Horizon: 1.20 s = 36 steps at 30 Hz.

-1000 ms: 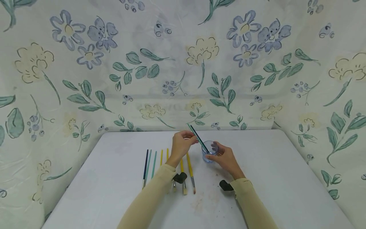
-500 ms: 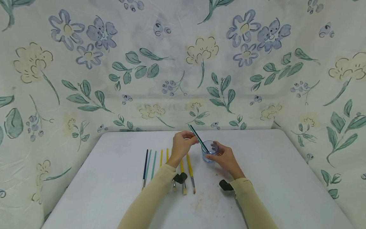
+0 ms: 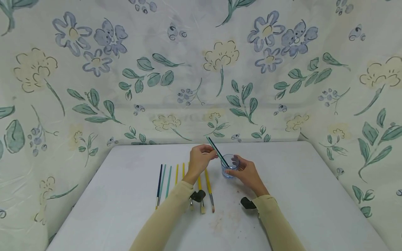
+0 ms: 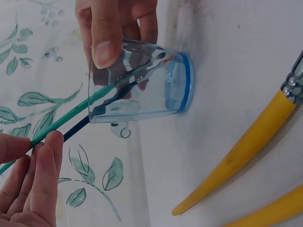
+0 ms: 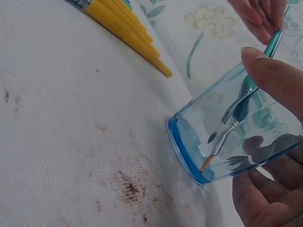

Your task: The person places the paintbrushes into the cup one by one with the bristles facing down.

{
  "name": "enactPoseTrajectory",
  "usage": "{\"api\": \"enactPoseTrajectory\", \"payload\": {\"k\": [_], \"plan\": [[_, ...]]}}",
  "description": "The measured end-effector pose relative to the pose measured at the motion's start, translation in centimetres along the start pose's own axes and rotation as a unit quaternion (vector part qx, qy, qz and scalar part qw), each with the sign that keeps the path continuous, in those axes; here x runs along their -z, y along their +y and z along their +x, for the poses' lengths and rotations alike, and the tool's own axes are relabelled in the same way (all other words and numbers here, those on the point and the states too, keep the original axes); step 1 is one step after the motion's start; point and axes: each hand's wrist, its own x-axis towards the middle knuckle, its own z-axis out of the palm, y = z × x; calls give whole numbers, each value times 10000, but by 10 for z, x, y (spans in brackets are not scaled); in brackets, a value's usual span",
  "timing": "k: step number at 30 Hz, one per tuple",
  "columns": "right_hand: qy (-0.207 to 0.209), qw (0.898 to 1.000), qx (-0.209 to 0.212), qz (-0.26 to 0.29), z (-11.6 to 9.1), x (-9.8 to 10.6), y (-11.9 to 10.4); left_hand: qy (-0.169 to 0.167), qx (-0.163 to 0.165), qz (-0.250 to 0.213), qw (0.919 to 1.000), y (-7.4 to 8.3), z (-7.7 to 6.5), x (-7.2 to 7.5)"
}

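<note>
Plainly, a white table (image 3: pixel 301 188) bore a row of paintbrushes (image 3: pixel 177 173), whose leftmost, navy-handled one only the head view caught. The right hand (image 3: pixel 249 172) gripped a clear tumbler (image 4: pixel 147 105) beside them; the left hand (image 3: pixel 199 158) pinched a teal-handled brush (image 4: pixel 71 117) slanting into it alongside a navy-handled brush (image 4: pixel 76 128). Unlike the head view, the right wrist view revealed an orange bristle tip (image 5: pixel 207 162) near the tumbler's base.

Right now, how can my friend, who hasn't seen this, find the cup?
Start at the white table and find the right hand toward its far edge. The tumbler is in that hand. Unlike the paintbrushes lying beside it, it's see-through, with a blue bottom.
</note>
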Motion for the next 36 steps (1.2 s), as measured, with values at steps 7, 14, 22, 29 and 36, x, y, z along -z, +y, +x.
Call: {"api": "enactPoseTrajectory", "payload": {"k": [7,14,22,29,36], "plan": [[15,10000,6,-14,0,0,0,-1,18,98,10000,-2,1,0],[-4,10000,35,11,0,0,2,-18,-72,119,9999,-3,0,-1],[-23,10000,46,63,0,0,2,-134,9,214,9997,-4,-1,-1],[-32,10000,61,61,1,1,3,-147,141,253,9995,-7,-3,2],[-4,10000,3,-2,1,0,1,-168,144,387,9990,-10,-5,7]]}}
